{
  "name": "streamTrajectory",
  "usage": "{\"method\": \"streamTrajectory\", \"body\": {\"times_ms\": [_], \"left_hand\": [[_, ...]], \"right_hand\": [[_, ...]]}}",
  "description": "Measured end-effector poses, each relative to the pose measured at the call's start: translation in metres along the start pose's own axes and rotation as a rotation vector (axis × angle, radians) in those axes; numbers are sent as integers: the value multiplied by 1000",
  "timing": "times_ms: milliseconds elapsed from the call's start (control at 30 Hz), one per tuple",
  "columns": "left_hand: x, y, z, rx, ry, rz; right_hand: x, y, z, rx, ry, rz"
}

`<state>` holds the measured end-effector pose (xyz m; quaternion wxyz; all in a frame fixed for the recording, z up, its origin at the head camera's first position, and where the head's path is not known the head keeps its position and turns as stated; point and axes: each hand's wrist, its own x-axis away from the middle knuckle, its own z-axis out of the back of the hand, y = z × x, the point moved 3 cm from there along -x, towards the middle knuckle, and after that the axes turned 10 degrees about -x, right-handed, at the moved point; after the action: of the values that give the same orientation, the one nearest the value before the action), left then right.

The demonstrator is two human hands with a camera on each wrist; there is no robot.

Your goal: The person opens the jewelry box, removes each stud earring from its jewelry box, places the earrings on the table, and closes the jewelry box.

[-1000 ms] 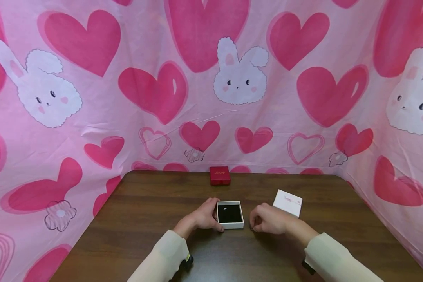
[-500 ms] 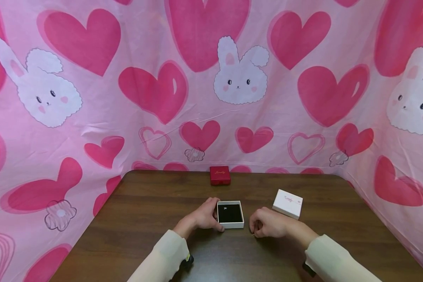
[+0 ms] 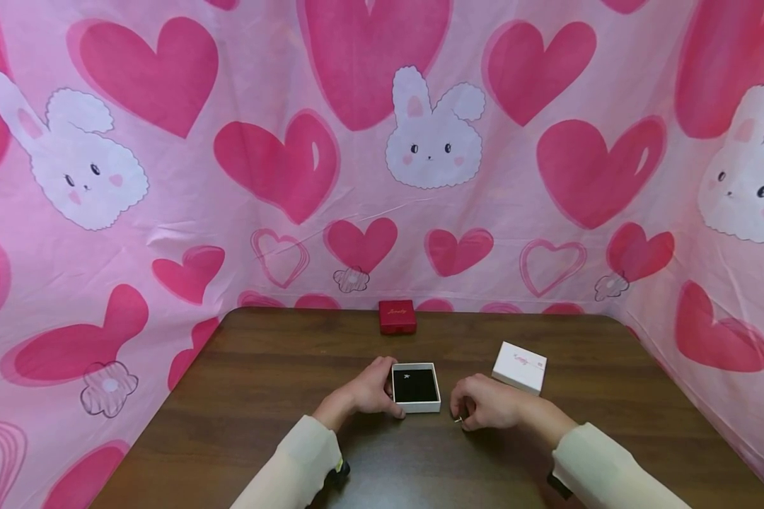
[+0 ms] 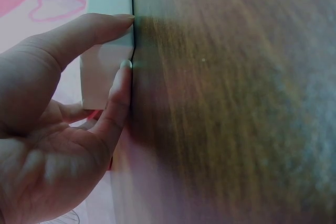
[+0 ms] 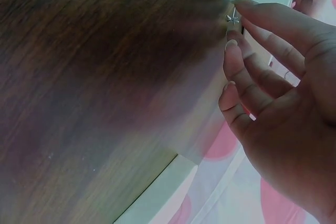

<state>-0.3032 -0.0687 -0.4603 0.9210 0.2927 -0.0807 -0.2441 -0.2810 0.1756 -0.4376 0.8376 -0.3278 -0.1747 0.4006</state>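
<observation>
An open white box (image 3: 418, 408) with a black pad (image 3: 421, 389) inside sits on the table. My left hand (image 3: 371, 389) holds it by the left side, thumb at the near corner; the left wrist view shows thumb and fingers on the white wall (image 4: 107, 74). On the pad's upper left lies a tiny silver star- or flower-shaped stud earring (image 3: 407, 376). Just right of the box, low over the table, my right hand (image 3: 484, 401) pinches a similar small silver stud earring (image 5: 232, 19) between thumb and fingertips. Whether this earring touches the table I cannot tell.
A white box lid (image 3: 519, 367) with red lettering lies beyond my right hand. At the table's far edge sits a small red box (image 3: 397, 318). Pink heart-and-rabbit cloth (image 3: 433, 212) hangs behind the brown wooden table (image 3: 280, 353) and along both its sides.
My right hand has shifted slightly nearer to me and the small silver earring now shows at its fingertips. My left hand and the white box have stayed put.
</observation>
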Motion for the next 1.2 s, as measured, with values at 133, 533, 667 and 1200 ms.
{"method": "streamTrajectory", "body": {"times_ms": [133,533,667,1200], "left_hand": [[0,-1,-1,-3,5,-8],[0,-2,0,2,-9,0],[0,-1,0,9,-11,2],[1,0,1,20,-20,10]], "right_hand": [[1,1,1,16,12,14],[1,-1,15,65,51,25],[1,-2,20,34,66,5],[-10,1,32,14,239,24]]}}
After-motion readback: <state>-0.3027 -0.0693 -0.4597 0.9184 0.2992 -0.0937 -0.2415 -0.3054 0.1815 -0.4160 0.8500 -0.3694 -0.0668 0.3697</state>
